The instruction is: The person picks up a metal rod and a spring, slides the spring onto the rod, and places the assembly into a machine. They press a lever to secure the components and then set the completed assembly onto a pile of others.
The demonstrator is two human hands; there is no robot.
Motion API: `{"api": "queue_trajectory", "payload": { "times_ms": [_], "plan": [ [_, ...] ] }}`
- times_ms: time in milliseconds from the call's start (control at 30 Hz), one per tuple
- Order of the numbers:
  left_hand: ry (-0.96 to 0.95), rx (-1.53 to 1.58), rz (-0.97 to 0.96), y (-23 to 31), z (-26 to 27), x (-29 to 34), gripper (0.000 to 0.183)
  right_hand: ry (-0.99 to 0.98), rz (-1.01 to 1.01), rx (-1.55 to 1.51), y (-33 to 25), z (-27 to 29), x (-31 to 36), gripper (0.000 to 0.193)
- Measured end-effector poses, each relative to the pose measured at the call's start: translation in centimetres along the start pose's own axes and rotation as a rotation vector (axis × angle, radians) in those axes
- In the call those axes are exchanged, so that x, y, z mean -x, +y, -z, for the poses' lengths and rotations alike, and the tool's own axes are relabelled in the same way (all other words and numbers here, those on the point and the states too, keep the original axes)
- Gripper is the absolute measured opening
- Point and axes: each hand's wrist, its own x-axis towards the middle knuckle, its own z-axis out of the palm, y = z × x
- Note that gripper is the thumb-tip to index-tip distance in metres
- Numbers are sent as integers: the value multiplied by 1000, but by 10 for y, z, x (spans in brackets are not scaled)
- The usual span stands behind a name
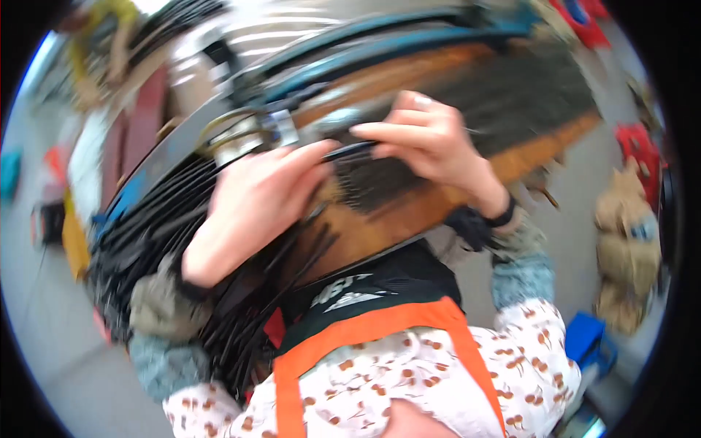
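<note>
A thin black tube (349, 151) spans the gap between my two hands above a wooden table (394, 223). My left hand (255, 193) pinches its left end, thumb and fingers together. At the other end, my right hand (434, 139) grips it between thumb and fingers; motion smears the fingertips. A big bundle of long black tubes (164, 208) lies to the left, partly under my left forearm. More black tubes (252, 325) hang down near my lap. Dark, thin pieces (511, 95) cover much of the table on the right, too blurred to name.
Beyond the left hand stands a metal fixture with a brass-coloured curved part (234, 124). Blue-green rails (380, 55) run along the table's far side. A person in yellow (102, 44) works at far left. Brown sacks (628, 248) and a blue stool (588, 343) stand at right.
</note>
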Motion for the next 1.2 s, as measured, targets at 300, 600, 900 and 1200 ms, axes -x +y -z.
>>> {"api": "queue_trajectory", "payload": {
  "times_ms": [300,600,900,1200],
  "plan": [
    [-138,159,27,-11,-10,-32,30,-102,-105,66,-10,3,-3,42],
    [654,1319,20,9,62,-20,35,-3,-24,77,-12,-10,5,32],
    [638,1880,-171,-27,84,12,34,48,27,67,-15,-20,3,23],
    [427,1672,-622,-4,86,22,31,50,72,54,-10,-18,8,19]
  ]
}}
